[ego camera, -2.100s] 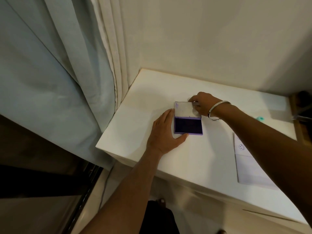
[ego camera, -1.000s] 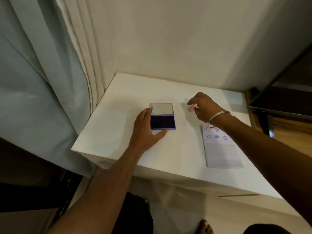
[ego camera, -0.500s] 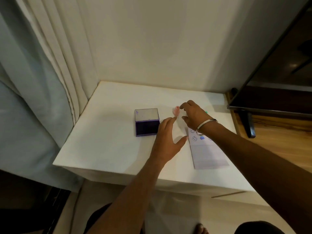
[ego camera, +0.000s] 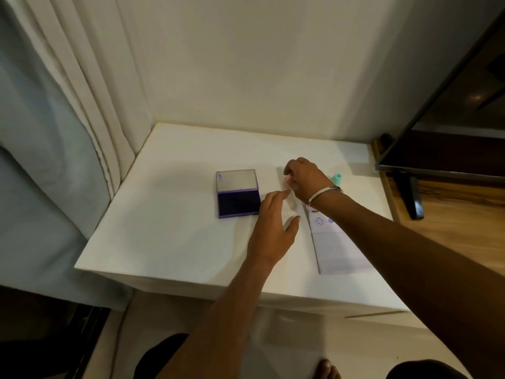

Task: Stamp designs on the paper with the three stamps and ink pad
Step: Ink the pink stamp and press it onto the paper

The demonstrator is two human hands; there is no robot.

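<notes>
- Ink pad [ego camera: 238, 193], left of centre on the white surface [ego camera: 169, 236]: purple case, lid swung up at the far side, dark pad face exposed. Looks like rigid, light plastic; likely to skid when pressed, so steady it by the case edges and keep skin off the wet pad.
- Left hand [ego camera: 270, 231]: just right of the ink pad, fingers apart and empty, hovering over or resting on the surface; cannot tell which.
- Right hand [ego camera: 306, 181]: fingers closed on a small pink stamp [ego camera: 287, 181], mostly hidden and blurred. Probably light and stiff; best pinched at the handle sides.
- Paper [ego camera: 337, 247]: near right, flat and thin, with a smiley print and a blue mark at its far end. Flimsy; likely to slide.
- Teal stamp [ego camera: 336, 178]: stands far right, behind the right wrist.
</notes>
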